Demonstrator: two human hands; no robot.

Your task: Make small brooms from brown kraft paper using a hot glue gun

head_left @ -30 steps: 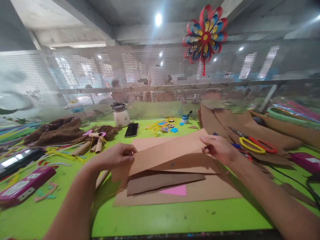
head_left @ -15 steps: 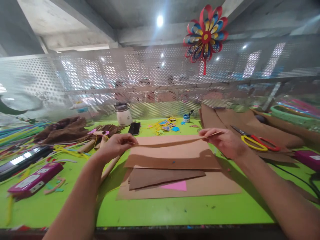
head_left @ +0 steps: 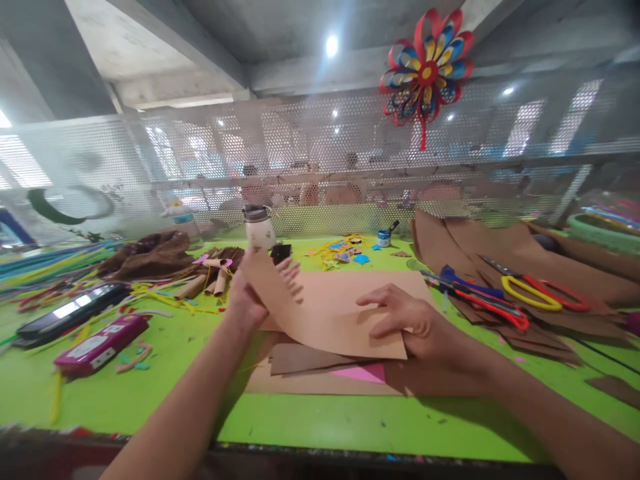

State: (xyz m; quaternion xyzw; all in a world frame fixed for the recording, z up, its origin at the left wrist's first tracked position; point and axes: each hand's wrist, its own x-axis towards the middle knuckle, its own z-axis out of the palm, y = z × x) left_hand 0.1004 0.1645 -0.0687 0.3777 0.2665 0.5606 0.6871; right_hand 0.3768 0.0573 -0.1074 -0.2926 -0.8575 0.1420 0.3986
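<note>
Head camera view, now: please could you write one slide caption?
Left hand and right hand handle a curved tan paper strip above a cluttered green table.

Paper strip (head_left: 325, 331), one: tan, plain, bowed along its length (left end raised, right end lower), held above the worktop (head_left: 300, 419).

One held strip (head_left: 320, 327), one bottle (head_left: 259, 232), one flower (head_left: 427, 73)
</note>
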